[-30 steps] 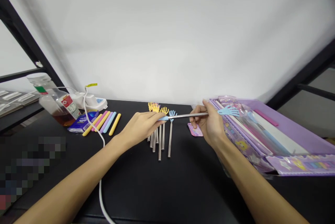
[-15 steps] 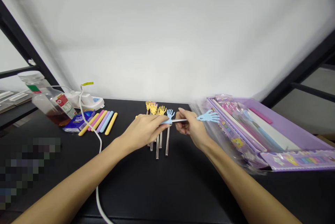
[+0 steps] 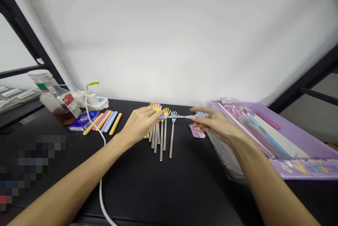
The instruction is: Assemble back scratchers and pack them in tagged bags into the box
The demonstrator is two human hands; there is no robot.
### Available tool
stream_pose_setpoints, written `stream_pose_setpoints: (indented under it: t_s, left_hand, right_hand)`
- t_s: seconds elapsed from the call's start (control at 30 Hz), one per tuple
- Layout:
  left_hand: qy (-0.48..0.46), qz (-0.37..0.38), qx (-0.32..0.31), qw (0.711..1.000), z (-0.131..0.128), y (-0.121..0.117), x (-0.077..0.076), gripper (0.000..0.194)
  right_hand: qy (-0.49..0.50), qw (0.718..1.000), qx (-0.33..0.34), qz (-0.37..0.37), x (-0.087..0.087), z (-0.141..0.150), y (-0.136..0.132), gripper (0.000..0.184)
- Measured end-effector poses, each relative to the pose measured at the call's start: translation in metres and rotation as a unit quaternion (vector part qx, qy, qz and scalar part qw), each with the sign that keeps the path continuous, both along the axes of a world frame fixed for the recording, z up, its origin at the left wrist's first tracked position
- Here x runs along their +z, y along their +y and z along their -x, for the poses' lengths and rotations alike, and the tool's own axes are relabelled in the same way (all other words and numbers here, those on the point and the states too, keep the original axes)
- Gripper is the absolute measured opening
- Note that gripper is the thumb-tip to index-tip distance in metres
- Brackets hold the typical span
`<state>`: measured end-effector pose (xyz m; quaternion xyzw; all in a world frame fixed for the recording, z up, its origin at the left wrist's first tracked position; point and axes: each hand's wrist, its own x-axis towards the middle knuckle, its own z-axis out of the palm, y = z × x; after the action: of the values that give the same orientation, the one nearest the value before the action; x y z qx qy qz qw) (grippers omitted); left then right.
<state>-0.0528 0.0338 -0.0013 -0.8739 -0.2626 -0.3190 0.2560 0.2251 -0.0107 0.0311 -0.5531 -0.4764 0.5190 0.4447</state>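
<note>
My left hand (image 3: 142, 124) pinches the blue handle end of a back scratcher (image 3: 175, 117), which lies level above the table. Its thin metal shaft shows between my two hands. At the other end, my right hand (image 3: 215, 123) has its thumb and fingers around the blue claw-shaped head, partly hiding it. Below and behind my left hand lies a group of back scratcher rods (image 3: 161, 145) with yellow heads, their metal shafts pointing toward me. A blue-headed one (image 3: 172, 138) rests at the right of that group. A small pink card (image 3: 196, 132) is under my right hand.
Several pastel handles (image 3: 111, 121) lie at the left beside a blue packet (image 3: 83, 121), a bottle of brown liquid (image 3: 59, 101) and a power strip (image 3: 97, 102). A white cable (image 3: 100, 183) crosses the black table. At the right stands a purple box (image 3: 298, 123) with wrapped items.
My right hand has gone from the metal shaft to the claw head of the back scratcher. The pink card has come into sight beneath it. The view has shifted slightly.
</note>
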Motion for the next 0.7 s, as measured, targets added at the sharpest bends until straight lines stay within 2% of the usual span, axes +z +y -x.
stream_pose_setpoints:
  t_s: [0.1,0.2,0.3,0.43,0.53,0.7]
  left_hand:
    - [0.001,-0.025,-0.013,1.000,-0.003,-0.004,0.000,0.015]
    - [-0.004,-0.024,-0.044,0.999,-0.003,-0.005,0.001,0.017]
    - [0.009,-0.022,-0.071,0.997,-0.002,-0.005,-0.001,0.019]
    - [0.018,-0.010,-0.070,0.997,-0.005,-0.005,-0.004,0.024]
    - [0.004,0.041,-0.064,0.997,-0.009,-0.007,-0.006,0.030]
    - [-0.026,0.219,-0.091,0.971,-0.011,-0.012,0.000,0.030]
  right_hand:
    - [0.011,0.998,0.055,0.037,-0.002,0.000,-0.001,0.033]
    - [0.013,0.995,0.098,0.030,-0.004,0.000,0.000,0.030]
    - [-0.036,0.993,0.111,-0.024,-0.006,0.002,0.001,0.030]
    - [-0.130,0.977,0.125,-0.111,-0.003,0.012,-0.003,0.024]
    - [-0.162,0.969,0.109,-0.154,0.000,0.020,-0.006,0.021]
    - [-0.196,0.941,0.107,-0.253,-0.001,0.022,-0.008,0.015]
